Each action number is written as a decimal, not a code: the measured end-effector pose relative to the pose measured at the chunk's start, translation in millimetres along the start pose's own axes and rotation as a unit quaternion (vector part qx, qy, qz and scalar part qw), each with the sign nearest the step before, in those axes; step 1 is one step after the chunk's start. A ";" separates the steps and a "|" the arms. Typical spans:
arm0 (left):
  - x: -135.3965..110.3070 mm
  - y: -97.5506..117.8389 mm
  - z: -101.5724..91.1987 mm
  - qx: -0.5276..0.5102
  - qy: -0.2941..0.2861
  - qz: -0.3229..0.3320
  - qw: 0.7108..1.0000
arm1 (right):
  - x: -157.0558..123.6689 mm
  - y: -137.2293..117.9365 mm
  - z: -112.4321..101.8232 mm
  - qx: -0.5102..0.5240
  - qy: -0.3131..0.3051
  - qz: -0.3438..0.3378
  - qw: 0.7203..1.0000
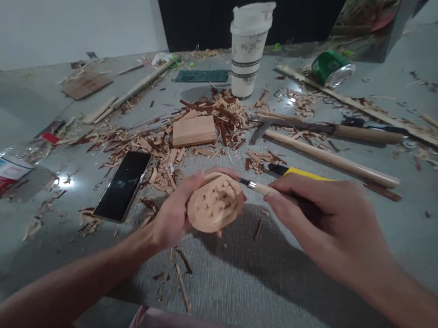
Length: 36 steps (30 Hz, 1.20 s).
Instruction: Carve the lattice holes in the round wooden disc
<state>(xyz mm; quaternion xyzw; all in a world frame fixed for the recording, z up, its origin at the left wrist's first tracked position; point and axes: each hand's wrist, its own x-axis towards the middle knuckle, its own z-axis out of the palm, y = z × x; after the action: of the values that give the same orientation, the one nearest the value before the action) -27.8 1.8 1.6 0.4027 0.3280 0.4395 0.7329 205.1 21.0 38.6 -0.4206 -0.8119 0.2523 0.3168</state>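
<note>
My left hand (pixel 177 209) is closed around a rounded piece of light wood (pixel 211 207), whose upward face is cut with several small dark notches. In my right hand (pixel 326 222) is a carving tool (pixel 262 188) with a pale wooden handle, a metal collar and a dark blade. Its blade points left and lies at the upper right rim of the wood, near my left fingers; whether the tip touches the wood I cannot tell. Just beyond my right hand lies a yellow and black tool (pixel 300 172), partly hidden by it.
Wood shavings (pixel 224 110) are heaped around a wooden block (pixel 195 131). A lidded paper cup (pixel 248 52) stands behind them. To the left lie a phone (pixel 123 185) and a plastic bottle (pixel 5 170). A hammer (pixel 329 156) and a green can (pixel 328 68) lie to the right.
</note>
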 end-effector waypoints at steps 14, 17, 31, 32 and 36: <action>0.9 -3.8 1.5 -0.072 -0.011 -0.041 0.996 | -7.0 6.0 4.9 -0.111 -0.091 -0.098 0.985; 1.2 -5.7 0.8 -0.059 -0.007 -0.043 0.997 | -8.1 7.3 6.4 -0.131 -0.083 -0.111 0.982; 3.9 -6.0 -1.3 -0.083 -0.029 -0.075 0.993 | -7.1 6.1 4.6 -0.160 -0.068 -0.123 0.977; 4.1 -5.3 -1.5 -0.086 -0.030 -0.075 0.993 | -6.9 6.2 4.2 -0.164 -0.065 -0.123 0.977; 4.9 -3.3 -1.8 -0.083 -0.027 -0.071 0.994 | -6.9 6.7 3.8 -0.182 -0.065 -0.122 0.974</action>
<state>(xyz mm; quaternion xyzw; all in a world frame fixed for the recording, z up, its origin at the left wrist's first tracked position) -26.1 5.9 -2.8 0.3282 0.2982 0.4009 0.8016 208.9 18.2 29.4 -0.3518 -0.9081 0.0869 0.2099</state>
